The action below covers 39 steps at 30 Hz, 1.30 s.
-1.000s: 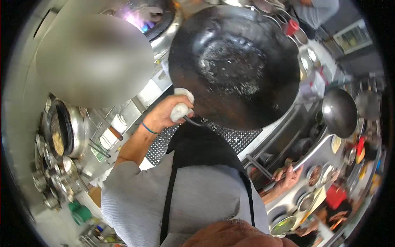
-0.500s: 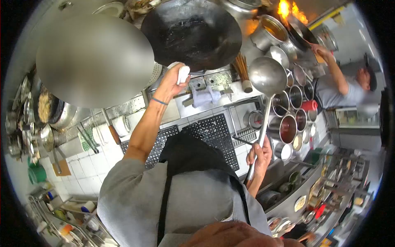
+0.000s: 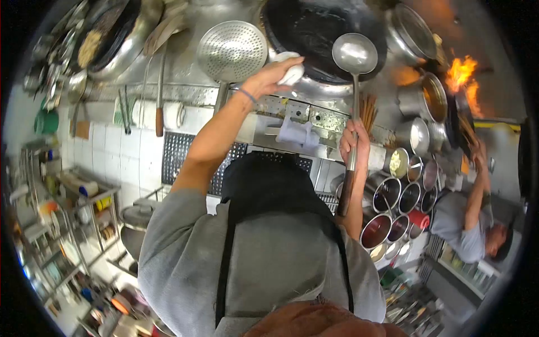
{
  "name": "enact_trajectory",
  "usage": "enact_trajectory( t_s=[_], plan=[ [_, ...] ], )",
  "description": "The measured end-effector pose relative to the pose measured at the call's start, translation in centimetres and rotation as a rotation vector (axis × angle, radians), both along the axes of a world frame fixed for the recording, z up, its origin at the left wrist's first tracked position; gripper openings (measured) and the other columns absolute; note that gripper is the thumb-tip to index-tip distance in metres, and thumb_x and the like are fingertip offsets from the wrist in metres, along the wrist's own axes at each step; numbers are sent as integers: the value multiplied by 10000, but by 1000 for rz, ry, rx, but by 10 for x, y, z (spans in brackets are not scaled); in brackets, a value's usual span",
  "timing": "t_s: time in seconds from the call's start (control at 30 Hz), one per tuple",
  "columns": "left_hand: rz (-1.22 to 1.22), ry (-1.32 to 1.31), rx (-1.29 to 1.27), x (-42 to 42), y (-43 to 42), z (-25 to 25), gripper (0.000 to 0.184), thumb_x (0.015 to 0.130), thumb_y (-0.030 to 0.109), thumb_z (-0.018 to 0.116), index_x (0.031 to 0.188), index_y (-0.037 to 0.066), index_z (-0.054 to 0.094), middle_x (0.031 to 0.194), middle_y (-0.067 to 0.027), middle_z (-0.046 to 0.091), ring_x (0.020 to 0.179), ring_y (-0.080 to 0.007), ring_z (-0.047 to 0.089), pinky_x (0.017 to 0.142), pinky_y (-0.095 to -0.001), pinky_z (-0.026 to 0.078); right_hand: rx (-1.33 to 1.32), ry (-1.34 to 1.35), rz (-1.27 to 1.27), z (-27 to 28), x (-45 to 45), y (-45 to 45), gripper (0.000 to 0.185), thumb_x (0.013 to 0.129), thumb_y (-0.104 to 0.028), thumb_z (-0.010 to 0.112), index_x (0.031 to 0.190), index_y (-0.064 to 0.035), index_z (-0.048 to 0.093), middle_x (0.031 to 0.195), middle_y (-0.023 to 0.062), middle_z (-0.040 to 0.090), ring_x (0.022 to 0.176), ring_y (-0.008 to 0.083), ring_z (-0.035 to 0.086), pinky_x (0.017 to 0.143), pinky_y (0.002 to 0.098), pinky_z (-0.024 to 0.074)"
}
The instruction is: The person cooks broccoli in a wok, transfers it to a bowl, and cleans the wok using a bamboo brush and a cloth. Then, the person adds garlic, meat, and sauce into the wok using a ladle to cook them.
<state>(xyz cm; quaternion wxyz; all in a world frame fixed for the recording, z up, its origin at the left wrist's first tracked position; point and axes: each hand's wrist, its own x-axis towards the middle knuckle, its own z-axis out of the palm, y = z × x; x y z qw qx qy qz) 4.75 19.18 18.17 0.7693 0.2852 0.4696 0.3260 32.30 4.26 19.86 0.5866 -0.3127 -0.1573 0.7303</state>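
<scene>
A large black wok (image 3: 314, 33) rests on the stove at the top centre. At its near left edge is my left hand (image 3: 268, 80), with a folded white cloth (image 3: 289, 68) between its thumb and fingers. My right hand (image 3: 355, 143) is wrapped round the long handle of a steel ladle (image 3: 355, 53). The ladle's bowl hangs over the right part of the wok. To the left of my left hand lies a perforated strainer (image 3: 233, 51).
At the right, a co-worker (image 3: 466, 224) holds a pan beside tall flames (image 3: 462, 74). Several sauce pots (image 3: 376, 230) stand right of my right hand. A bamboo brush (image 3: 368, 112) and a cloth (image 3: 298, 133) are near the stove edge. Shelves (image 3: 67, 224) stand at the lower left.
The wok, held up and tilted a second ago, now sits on the stove. My left hand has come to its near edge with the cloth. The ladle has swung from the right to over the wok.
</scene>
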Motion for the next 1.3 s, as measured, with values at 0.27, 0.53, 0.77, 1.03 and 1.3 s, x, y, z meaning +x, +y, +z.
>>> enact_trajectory(
  t_s=[0.27, 0.53, 0.77, 1.03, 1.3],
  plan=[
    [101, 873, 422, -56, -140, -57, 657, 701, 345, 836, 1204, -9, 606, 1046, -218, 673, 991, -321, 663, 847, -421, 531, -247, -223, 374, 31, 44, -33, 549, 1044, -400, 447, 1482, -87, 342, 799, 20, 482, 496, 89, 436, 353, 266, 404],
    [128, 1264, 615, -48, -166, -78, 679, 724, 403, 839, 1199, -21, 604, 1089, -290, 636, 1016, -439, 633, 881, -463, 517, -43, -889, 316, 7, 27, -24, 357, 1004, -212, 556, 1276, -50, 391, 591, 8, 452, 385, 110, 433, 325, 276, 372],
    [203, 1150, 748, -70, -182, -81, 809, 706, 379, 854, 1306, 5, 461, 1124, -260, 550, 1061, -435, 546, 927, -465, 465, 140, -800, 142, 16, -36, 63, 339, 974, -108, 572, 1291, -37, 475, 540, -3, 425, 372, 78, 387, 311, 261, 343],
    [-143, 943, 533, -163, -308, 1, 190, 869, 155, 616, 948, -18, 630, 889, -222, 638, 885, -408, 638, 792, -468, 525, 392, -994, 360, 94, -247, 254, 167, 952, -158, 580, 837, -54, 519, 558, 7, 449, 401, 128, 453, 353, 293, 377],
    [-646, 632, 319, -202, -451, 37, 364, 877, 278, 612, 1104, 0, 670, 1065, -242, 677, 966, -372, 653, 814, -472, 518, 271, -990, 555, 57, -362, 397, 142, 908, -90, 589, 781, -48, 543, 587, 31, 510, 472, 144, 524, 398, 302, 406]
  ],
)
